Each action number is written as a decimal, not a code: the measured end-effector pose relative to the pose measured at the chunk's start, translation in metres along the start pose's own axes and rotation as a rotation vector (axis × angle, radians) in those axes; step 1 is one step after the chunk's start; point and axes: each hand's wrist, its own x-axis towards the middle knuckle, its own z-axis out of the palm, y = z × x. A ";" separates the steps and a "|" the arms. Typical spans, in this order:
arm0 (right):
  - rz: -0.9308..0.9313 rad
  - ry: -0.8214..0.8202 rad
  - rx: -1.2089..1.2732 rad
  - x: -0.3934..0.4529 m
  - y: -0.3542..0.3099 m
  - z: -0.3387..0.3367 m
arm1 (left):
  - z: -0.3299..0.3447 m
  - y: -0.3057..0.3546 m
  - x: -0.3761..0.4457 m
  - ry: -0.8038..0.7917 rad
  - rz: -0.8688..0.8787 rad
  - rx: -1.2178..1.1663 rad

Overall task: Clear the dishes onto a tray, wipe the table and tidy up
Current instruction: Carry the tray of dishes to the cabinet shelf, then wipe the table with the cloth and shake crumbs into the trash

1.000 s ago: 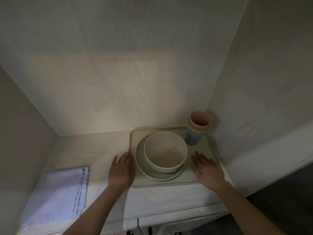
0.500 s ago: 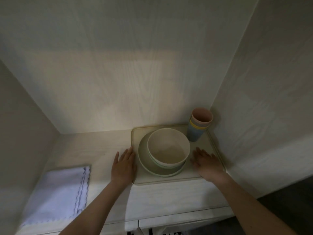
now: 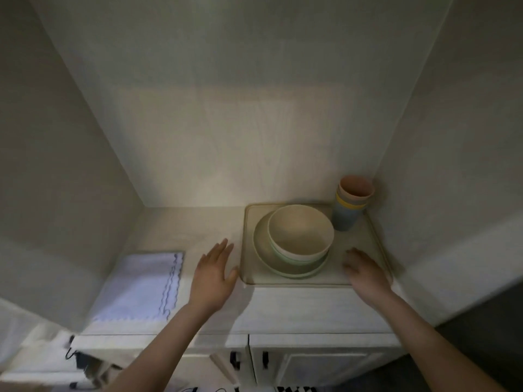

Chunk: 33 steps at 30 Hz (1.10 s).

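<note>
head: left hand flat, fingers spread, thumb touching tray edge | right hand relaxed, grip loose, resting on tray | bowls on plate, stacked cups back corner | cloth left on worktop

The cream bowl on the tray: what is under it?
Under the cream bowl a pale green bowl rim shows, nested, and below that a plate on the tray. Whether more bowls sit between them is hidden.
</note>
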 end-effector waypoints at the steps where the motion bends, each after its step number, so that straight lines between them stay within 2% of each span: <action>1: -0.001 0.033 0.072 -0.006 0.000 0.003 | -0.005 0.003 -0.007 0.023 -0.010 -0.035; 5: 0.030 0.210 0.320 -0.036 -0.004 0.010 | -0.027 0.012 -0.042 0.165 -0.061 -0.177; 9: 0.005 0.398 0.462 -0.074 -0.017 0.013 | -0.048 0.010 -0.088 0.277 -0.138 -0.284; 11: -0.059 0.379 0.563 -0.093 -0.034 0.016 | -0.054 0.004 -0.117 0.312 -0.183 -0.340; 15: -0.255 0.238 0.686 -0.113 -0.078 0.027 | -0.054 -0.013 -0.176 0.356 -0.300 -0.393; 22: -0.571 -0.043 0.377 -0.131 -0.143 0.075 | -0.065 -0.037 -0.215 0.436 -0.404 -0.385; 26: -0.737 -0.106 0.245 -0.138 -0.173 0.096 | -0.073 -0.056 -0.231 0.475 -0.454 -0.399; 29: -0.771 -0.158 0.149 -0.144 -0.206 0.114 | -0.085 -0.069 -0.244 0.482 -0.470 -0.394; 33: -0.903 -0.239 -0.135 -0.143 -0.262 0.140 | -0.108 -0.091 -0.268 0.451 -0.438 -0.350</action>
